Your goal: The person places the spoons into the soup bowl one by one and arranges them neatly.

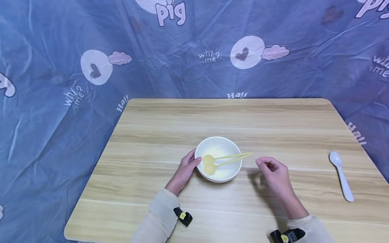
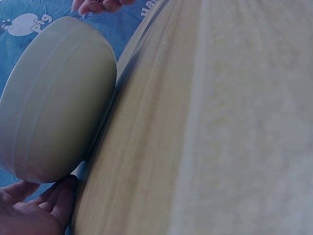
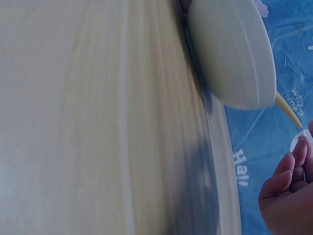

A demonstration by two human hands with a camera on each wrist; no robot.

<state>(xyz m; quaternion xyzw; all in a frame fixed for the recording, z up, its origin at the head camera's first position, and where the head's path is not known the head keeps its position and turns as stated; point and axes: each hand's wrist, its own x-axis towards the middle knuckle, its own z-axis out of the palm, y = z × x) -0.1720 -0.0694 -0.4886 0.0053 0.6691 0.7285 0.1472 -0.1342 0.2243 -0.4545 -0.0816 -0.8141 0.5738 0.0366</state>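
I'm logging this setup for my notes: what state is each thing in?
White bowl: upright, opening up.
Yellow spoons: lying in the bowl, handles past its right rim.
White spoon: lying on the table, apart from the bowl.
Left hand: gripping the bowl, thumb at the rim.
Right hand: raised, holding nothing visible.
Blue cloth: creased.

The bowl (image 1: 223, 145) stands on the table (image 1: 146, 202), with the left hand (image 1: 184, 170) gripping its left rim. In it lie two spoons (image 1: 209, 168), one behind the other, their heads toward the left and their handles crossing the right rim. Just beyond the handle ends is the right hand (image 1: 276, 173). Farther right on the table lies another spoon (image 1: 342, 177), its head pointing away; a cloth (image 1: 182, 74) hangs behind.
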